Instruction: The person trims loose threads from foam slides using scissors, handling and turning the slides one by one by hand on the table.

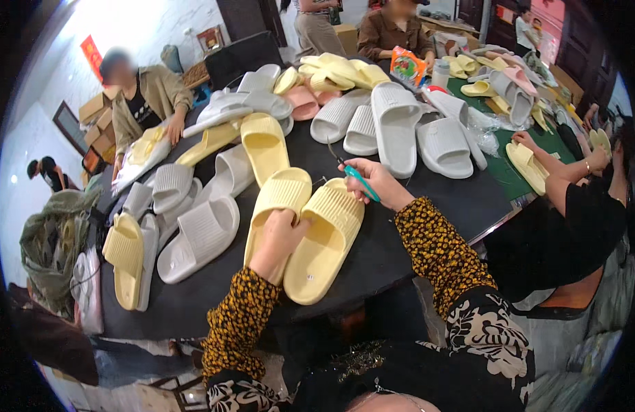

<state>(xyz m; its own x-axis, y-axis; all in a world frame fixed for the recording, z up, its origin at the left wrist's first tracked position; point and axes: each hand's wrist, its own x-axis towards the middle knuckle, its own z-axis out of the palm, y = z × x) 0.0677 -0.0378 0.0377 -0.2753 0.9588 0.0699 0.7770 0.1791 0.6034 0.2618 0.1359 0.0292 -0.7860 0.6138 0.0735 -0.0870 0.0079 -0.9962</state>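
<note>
A pair of pale yellow slide slippers lies side by side in front of me, a left one [302, 184] and a right one [325, 257]. My left hand [279, 237] is closed at their adjoining edges, fingers reaching under the left slipper's strap, thumb toward the right one. Over the right slipper's toe, my right hand [378, 184] grips a teal-handled tool [360, 182] with a thin, curved dark metal tip pointing away. Its exact kind is unclear. Another yellow slipper [264, 141] touches the pair's far end.
Grey slippers [396, 130] and yellow ones [324, 72] crowd the dark table [427, 233]. At the far left a person [149, 103] handles wrapped slippers. On the right, another person's hand is at a yellow slipper [529, 167] on a green surface. A clear plastic bag [485, 130] lies nearby.
</note>
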